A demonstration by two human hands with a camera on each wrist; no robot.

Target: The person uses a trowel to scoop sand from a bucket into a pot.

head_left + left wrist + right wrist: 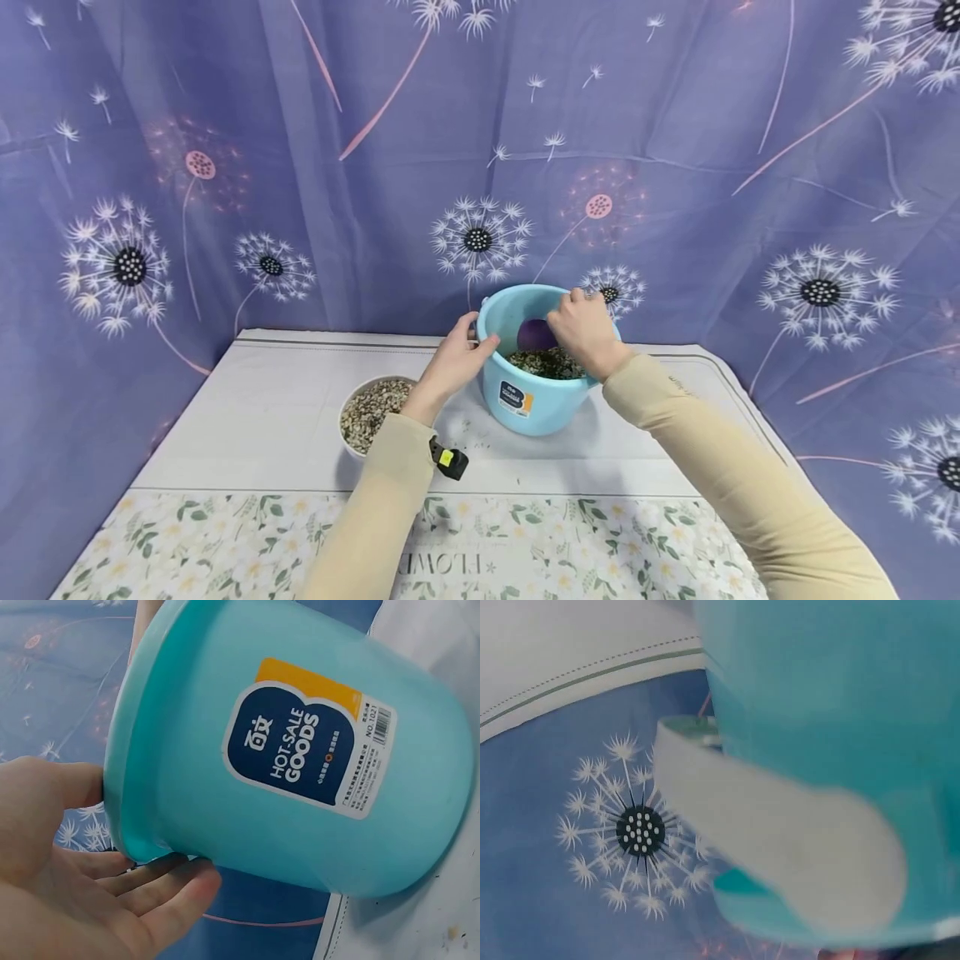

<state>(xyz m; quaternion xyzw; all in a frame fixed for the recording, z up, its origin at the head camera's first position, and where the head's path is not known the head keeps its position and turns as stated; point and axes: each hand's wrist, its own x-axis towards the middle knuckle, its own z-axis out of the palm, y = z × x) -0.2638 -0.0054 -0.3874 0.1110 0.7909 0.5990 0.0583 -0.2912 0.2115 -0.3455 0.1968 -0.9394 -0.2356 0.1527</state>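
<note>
A light-blue bucket stands on the table, a loose speckled mix of small grains or pebbles inside it. My left hand holds the bucket's left rim, thumb over the edge and fingers along the outside; the left wrist view shows this hand close to the label. Over the right side of the opening, my right hand has its fingers curled around a purple scoop, whose handle is hidden by the hand. In the right wrist view the bucket's white carrying handle covers most of the scene.
Left of the bucket, partly behind my left forearm, sits a white bowl full of similar speckled mix. A few grains lie scattered on the white and floral tablecloth. A purple dandelion-print curtain hangs right behind the table.
</note>
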